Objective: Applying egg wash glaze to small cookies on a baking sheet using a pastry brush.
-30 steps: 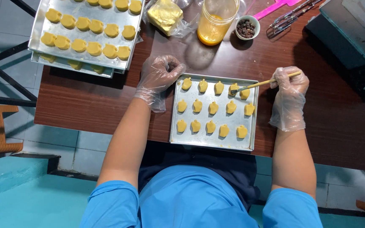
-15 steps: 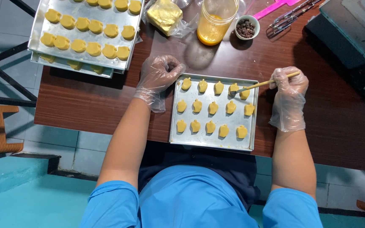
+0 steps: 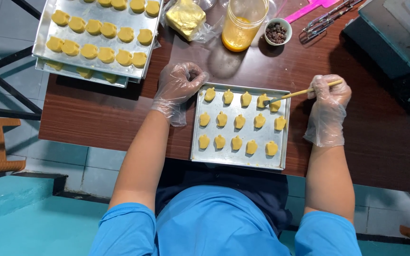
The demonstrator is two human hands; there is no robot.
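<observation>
The right hand [image 3: 327, 102], in a clear plastic glove, is clamped on a thin wooden-handled brush [image 3: 304, 92]; the handle runs leftward from the fingers and its tip rests on a pale yellow shaped dough piece [image 3: 262, 100] in the top row of a rectangular silver baking tray [image 3: 239, 161]. That tray lies on the dark brown wooden bench [image 3: 96, 118] right in front of the person, near its front edge; it carries three rows of five such pieces, each set a little apart from its neighbours. The left hand [image 3: 179, 85], also gloved, is curled with the fingers together at the tray's top left corner — it touches or nearly touches the rim, and I cannot tell whether it holds anything.

Further back on the left sit two stacked silver trays [image 3: 43, 40] filled with larger yellow dough pieces; beside them lies a block of yellow dough in a clear plastic bag [image 3: 186, 18]. To the right of that stands a clear plastic jar holding yellow liquid [image 3: 243, 23], then a small white bowl of dark raisins [image 3: 277, 32] — just beside the jar; a pink plastic utensil [image 3: 309, 8] and metal whisk beaters [image 3: 323, 23] lie near the far edge.
</observation>
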